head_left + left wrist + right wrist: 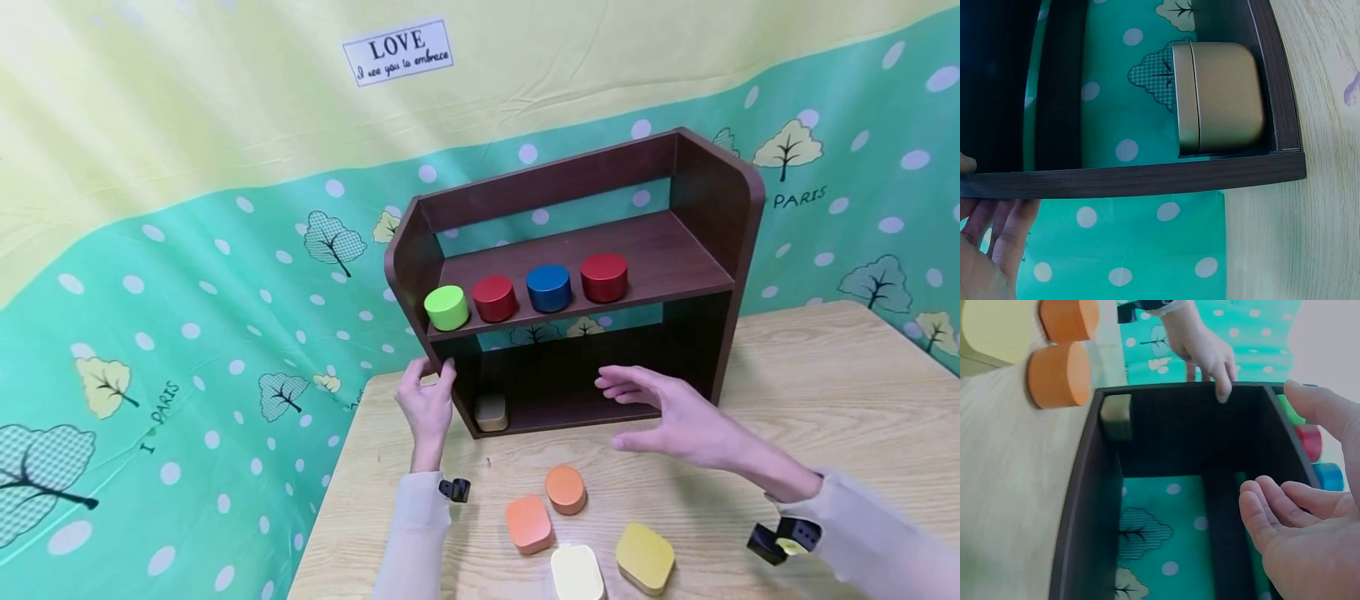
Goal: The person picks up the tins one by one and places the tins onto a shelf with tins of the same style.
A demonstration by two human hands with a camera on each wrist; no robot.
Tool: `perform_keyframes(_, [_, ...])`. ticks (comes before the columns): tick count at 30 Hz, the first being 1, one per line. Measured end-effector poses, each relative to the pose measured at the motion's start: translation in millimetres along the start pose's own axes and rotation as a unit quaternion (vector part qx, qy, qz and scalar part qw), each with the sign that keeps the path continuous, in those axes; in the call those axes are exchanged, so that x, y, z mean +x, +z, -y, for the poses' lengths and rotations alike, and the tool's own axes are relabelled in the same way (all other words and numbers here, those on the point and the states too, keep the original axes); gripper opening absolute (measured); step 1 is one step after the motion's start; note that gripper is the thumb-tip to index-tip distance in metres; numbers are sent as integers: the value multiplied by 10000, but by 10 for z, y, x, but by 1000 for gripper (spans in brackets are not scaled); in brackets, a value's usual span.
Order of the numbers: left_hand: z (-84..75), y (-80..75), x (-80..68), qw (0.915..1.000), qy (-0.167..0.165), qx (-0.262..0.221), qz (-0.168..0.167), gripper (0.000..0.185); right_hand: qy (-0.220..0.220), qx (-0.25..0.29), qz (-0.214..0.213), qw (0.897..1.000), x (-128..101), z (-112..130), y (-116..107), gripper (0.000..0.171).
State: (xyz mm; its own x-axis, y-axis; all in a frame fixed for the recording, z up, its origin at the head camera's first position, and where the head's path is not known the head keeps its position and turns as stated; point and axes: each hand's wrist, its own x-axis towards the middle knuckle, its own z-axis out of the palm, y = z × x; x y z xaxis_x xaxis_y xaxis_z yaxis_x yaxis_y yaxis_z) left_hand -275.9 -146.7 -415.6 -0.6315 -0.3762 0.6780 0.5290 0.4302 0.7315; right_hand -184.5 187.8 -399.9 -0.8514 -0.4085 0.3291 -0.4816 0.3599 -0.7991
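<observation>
A dark brown two-level shelf (697, 200) stands on the wooden table (825, 392). My left hand (429, 396) grips the shelf's left side panel (1147, 177), thumb in front and fingers behind it. My right hand (660, 408) hovers open, fingers straight, before the lower compartment and holds nothing. A gold tin (491, 412) sits at the lower compartment's left end, also seen in the left wrist view (1222, 97) and the right wrist view (1116, 415). On the upper level stand a green tin (446, 307), a red tin (494, 297), a blue tin (549, 287) and another red tin (603, 277).
Near the table's front edge lie a round orange tin (566, 488), a squarish orange tin (528, 523), a cream tin (577, 573) and a yellow tin (645, 557). A green and yellow tree-print cloth (187, 292) hangs behind, with a "LOVE" sign (398, 52).
</observation>
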Motion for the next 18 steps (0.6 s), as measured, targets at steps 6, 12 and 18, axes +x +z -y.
perform_keyframes(6, [-7, -7, -3, 10000, 41, 42, -11, 7, 128, -13, 166, 9998, -30, -92, 119, 74])
perform_keyframes(12, [-1, -12, 1, 9999, 105, 61, -25, 10, 157, 204, 451, 9987, -33, -222, 248, 74])
perform_keyframes(18, [274, 8, 26, 9999, 77, 85, 9, 10, 216, 299, 761, 9964, -35, -366, 364, 75])
